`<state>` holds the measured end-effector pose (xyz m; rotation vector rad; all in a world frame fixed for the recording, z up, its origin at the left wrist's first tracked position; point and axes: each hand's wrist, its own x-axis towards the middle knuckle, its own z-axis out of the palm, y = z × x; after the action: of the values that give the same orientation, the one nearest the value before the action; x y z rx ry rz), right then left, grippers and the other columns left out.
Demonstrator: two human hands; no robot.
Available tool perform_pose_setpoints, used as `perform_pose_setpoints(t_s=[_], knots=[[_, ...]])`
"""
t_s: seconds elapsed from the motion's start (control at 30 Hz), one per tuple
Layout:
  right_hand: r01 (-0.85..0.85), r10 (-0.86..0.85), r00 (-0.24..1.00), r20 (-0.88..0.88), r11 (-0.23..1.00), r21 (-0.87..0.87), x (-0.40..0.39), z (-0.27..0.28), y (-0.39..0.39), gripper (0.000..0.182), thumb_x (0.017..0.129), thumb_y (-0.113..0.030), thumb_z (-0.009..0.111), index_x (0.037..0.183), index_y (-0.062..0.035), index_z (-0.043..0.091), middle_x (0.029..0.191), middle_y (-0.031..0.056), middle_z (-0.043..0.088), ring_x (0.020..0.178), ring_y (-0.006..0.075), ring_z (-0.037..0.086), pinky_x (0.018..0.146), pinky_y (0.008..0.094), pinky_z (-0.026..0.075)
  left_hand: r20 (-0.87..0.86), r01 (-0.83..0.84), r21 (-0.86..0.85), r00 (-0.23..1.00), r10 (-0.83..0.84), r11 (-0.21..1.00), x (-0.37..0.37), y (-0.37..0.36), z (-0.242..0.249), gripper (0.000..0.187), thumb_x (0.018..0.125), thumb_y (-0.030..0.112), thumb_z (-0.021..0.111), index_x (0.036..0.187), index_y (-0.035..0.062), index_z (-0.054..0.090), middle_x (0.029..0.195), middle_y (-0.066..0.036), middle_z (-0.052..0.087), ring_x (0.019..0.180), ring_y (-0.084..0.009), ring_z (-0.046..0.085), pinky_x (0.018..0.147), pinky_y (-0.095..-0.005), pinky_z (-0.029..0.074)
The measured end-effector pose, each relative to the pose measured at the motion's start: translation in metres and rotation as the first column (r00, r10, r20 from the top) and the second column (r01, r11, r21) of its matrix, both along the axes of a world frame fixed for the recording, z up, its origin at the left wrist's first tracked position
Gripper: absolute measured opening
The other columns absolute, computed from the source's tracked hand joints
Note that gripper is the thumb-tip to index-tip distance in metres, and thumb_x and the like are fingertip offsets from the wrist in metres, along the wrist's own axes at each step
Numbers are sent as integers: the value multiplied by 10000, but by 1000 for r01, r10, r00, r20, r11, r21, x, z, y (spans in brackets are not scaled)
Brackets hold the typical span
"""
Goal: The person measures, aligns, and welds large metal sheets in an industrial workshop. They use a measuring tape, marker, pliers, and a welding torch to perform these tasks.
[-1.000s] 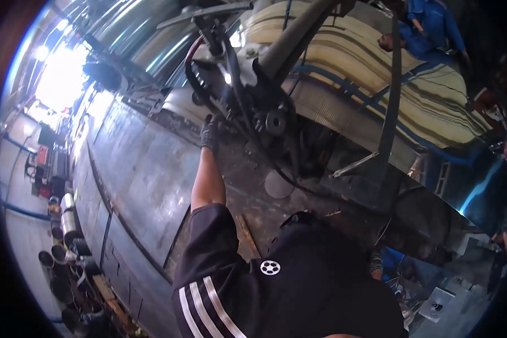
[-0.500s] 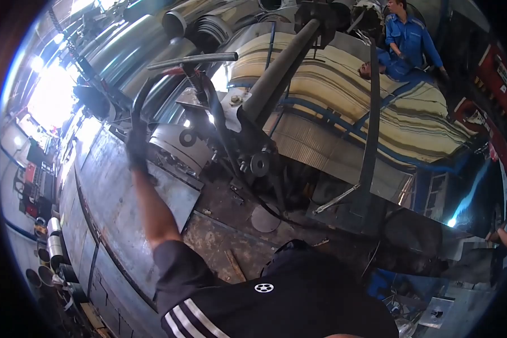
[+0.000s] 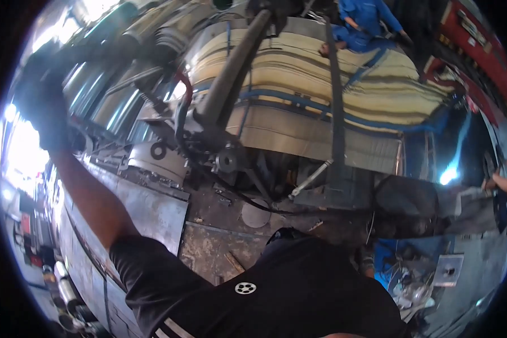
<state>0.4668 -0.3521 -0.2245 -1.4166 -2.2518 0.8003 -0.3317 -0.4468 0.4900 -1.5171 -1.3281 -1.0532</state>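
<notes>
My left hand (image 3: 42, 110), in a dark glove, is raised at the upper left, close to the camera. It is smeared by motion and glare, and I cannot tell how its fingers are set. A dark blurred shape (image 3: 112, 53) stretches rightward from it, over the shiny metal pipes (image 3: 87, 93). Nearest below is a machine with a round washer-like ring (image 3: 158, 150), a second ring (image 3: 226, 160) and a red-and-black cable (image 3: 183, 104). My right hand is out of sight.
A thick steel tube (image 3: 234, 73) slants over a curved yellowish panel (image 3: 298, 121). A person in blue (image 3: 372, 17) is at the back; another person's arm (image 3: 502, 181) shows at the right, near a bright glare (image 3: 448, 176). Steel plates (image 3: 152, 211) cover the left floor.
My left hand has moved up and left, away from the machine's bar and nearer the camera. The view has shifted, so the machine and panel sit farther left and higher.
</notes>
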Motion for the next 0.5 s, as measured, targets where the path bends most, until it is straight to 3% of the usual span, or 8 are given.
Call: perform_pose_setpoints(t_s=[0.03,0.2,0.27,0.33,0.37,0.4,0.47,0.5], knots=[[37,-37,999,11,999,-13,12,1,-16,337,977,-348,525,1217,-170,680,975,161,651,946,370,611,843,523,492,-13,-307,44,951,308,951,22,-19,-2,370,839,52,720,1208,70,695,1202,-66,705,1064,-271,669,834,-333,554],[202,-201,979,28,978,-48,37,-26,-49,354,972,-333,534,1247,-167,683,999,177,655,981,389,618,873,540,495,-33,-183,-94,983,180,979,178,-7,-79,368,844,78,726,1211,79,696,1229,-65,691,1123,-287,639,879,-353,540],[132,-97,918,384,989,-65,44,-39,-21,373,980,-279,518,1327,-197,627,1182,172,644,1147,392,592,998,508,477,-40,-157,-149,987,153,976,199,-58,-109,367,847,91,729,1213,84,697,1242,-64,684,1152,-295,624,901,-363,534],[-510,80,716,694,739,440,24,-10,20,397,988,-171,484,1354,-260,608,1308,152,599,1207,383,575,1043,467,479,-41,-143,-205,990,138,968,228,-36,-116,367,850,105,732,1215,88,697,1255,-64,676,1182,-303,609,924,-372,527],[-504,73,714,696,743,439,8,79,36,397,988,-171,484,1354,-260,608,1308,152,599,1207,383,575,1043,467,479,-37,-145,-234,989,140,961,256,-23,-123,366,851,111,733,1216,90,698,1262,-63,673,1197,-307,601,935,-377,523],[-302,203,930,307,897,323,-31,178,44,443,995,-191,507,1437,-207,521,1410,136,542,1248,321,564,1063,434,485,-31,-150,-261,989,147,954,290,-10,-130,366,853,118,734,1216,92,698,1268,-63,669,1211,-311,594,946,-382,520],[-359,379,918,113,679,641,-84,303,59,505,957,-134,627,1438,-217,501,1384,164,554,1188,331,610,1009,421,532,-21,-168,-315,985,170,934,356,11,-142,366,856,131,737,1218,97,698,1281,-63,662,1241,-319,579,969,-392,513],[-402,466,766,-443,885,236,-106,317,69,526,997,-126,609,1493,-167,441,1398,170,545,1246,288,590,1010,410,532,-20,-179,-344,983,183,922,381,17,-147,366,857,138,739,1219,99,699,1288,-63,658,1256,-323,571,980,-397,510]])
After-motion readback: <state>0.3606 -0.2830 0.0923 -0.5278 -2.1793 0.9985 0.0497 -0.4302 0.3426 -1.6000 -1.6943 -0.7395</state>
